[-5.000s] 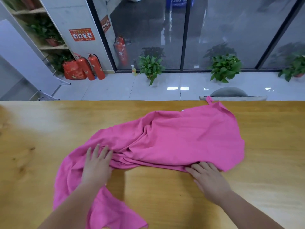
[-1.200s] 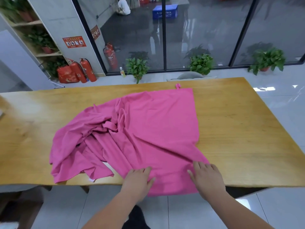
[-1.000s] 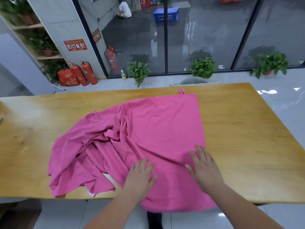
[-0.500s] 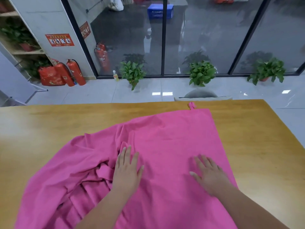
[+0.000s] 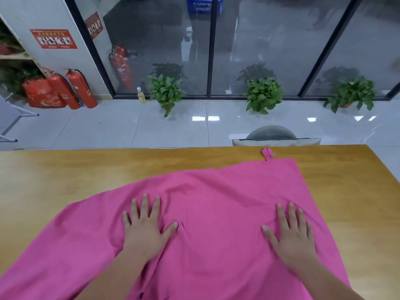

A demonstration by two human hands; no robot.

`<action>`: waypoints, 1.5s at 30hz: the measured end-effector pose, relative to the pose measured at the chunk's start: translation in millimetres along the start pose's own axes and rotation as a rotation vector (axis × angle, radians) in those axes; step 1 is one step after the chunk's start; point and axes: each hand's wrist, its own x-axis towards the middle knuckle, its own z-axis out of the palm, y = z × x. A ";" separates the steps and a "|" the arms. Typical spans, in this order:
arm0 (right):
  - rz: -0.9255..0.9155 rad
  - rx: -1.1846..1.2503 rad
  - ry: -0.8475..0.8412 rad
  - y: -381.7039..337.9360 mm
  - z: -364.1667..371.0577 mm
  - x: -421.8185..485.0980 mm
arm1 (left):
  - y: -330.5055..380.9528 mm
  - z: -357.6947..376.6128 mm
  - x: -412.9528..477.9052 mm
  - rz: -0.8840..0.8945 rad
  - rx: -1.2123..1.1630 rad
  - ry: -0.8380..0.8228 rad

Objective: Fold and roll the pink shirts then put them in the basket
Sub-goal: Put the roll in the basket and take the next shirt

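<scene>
Table, wood (image 5: 65,174): long top, bare on L side and far R strip; serves as work surface.

Pink shirt (image 5: 216,202): 1 pc, spread over centre and near side of table, running off bottom of view toward the person. L portion slopes off w/ soft ridges. R portion lies smoother, w/ straight R edge. Judged reason for layout: opened flat so later folds come out square before rolling. No fold or roll visible yet, so task looks early.

Loop (image 5: 268,153): small pink tab at shirt's far R corner, lying on bare wood.

Chair (image 5: 275,135): grey back, just beyond table's far edge, R of centre. Not part of job.

Left hand (image 5: 147,232): palm down on shirt, L of centre. Fingers straight and spread, thumb out to R. Grasps nothing, only presses cloth. Small puckers sit just R of thumb, so prob. pinning or smoothing creases there.

Right hand (image 5: 292,237): palm down near shirt's R edge. Fingers straight, slightly fanned, thumb out to L. Nothing held, flat contact only. Prob. anchors that side while cloth is flattened.

Hands well apart, w/ smooth stretch of shirt between.

Basket: not in view, location n/k.
</scene>
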 end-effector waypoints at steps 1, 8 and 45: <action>0.014 0.015 0.030 -2.1 1.8 7.4 | -2.0 -3.7 12.0 -0.002 0.008 -0.004; 0.002 0.024 0.168 -8.9 -9.6 72.5 | -28.1 -18.0 99.1 0.059 0.031 0.088; 0.005 0.179 0.222 9.8 58.8 -199.1 | 41.8 49.8 -175.8 0.481 0.064 0.065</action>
